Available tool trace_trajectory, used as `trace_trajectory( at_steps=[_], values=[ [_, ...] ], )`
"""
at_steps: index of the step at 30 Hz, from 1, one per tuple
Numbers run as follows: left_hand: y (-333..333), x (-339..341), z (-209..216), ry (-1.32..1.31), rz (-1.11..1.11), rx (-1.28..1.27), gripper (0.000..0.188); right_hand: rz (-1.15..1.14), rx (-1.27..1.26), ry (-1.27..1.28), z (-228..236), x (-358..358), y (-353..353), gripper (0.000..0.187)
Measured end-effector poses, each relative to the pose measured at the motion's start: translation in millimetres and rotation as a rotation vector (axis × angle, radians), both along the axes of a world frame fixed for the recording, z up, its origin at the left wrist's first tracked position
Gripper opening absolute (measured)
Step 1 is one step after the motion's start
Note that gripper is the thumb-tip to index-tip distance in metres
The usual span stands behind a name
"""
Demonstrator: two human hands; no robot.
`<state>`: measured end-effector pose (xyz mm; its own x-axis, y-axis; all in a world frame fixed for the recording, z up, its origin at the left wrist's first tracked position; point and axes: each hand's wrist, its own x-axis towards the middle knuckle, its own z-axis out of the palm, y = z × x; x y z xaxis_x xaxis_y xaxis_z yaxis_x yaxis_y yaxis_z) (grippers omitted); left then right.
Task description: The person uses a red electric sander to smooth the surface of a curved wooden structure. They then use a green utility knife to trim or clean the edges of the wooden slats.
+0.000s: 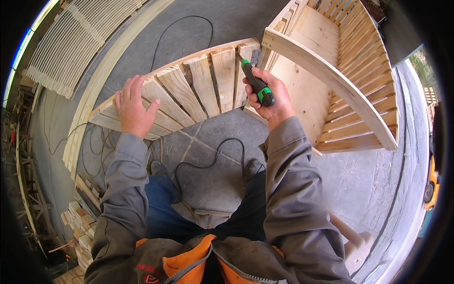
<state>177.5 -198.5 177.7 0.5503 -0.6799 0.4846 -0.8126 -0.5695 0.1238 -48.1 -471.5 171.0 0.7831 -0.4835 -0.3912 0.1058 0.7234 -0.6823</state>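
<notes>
My right hand (272,97) is wrapped round a green-and-black hand tool (257,84) with a narrow tip. Its tip points at the right-end slat of a slatted wooden panel (189,90), near a metal hinge (255,57). I cannot tell whether the tip touches the wood. Over the panel's upper edge at the left lies my left hand (136,106), fingers apart and resting on the wood. The panel slants between my hands, and its right end meets a large slatted wooden crate (302,75) with a curved front rail.
Black cable (217,151) snakes across the concrete floor between my feet, with more coils at the left. Long timber boards (101,71) and a stack of slats (71,42) lie at far left. Cut wood pieces (80,222) are piled at lower left.
</notes>
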Motion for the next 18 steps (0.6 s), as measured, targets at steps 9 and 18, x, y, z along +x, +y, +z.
trace_trajectory(
  at_steps=[9,18],
  values=[
    [2.8,2.6,-1.5,-0.010,-0.007,0.002,0.073,-0.023,-0.050,-0.154,18.9,-4.9,2.6,0.032],
    [0.2,1.3,-2.8,-0.006,0.007,-0.001,0.073,0.083,-0.107,-0.050,9.7,-15.4,-5.3,0.037]
  ],
)
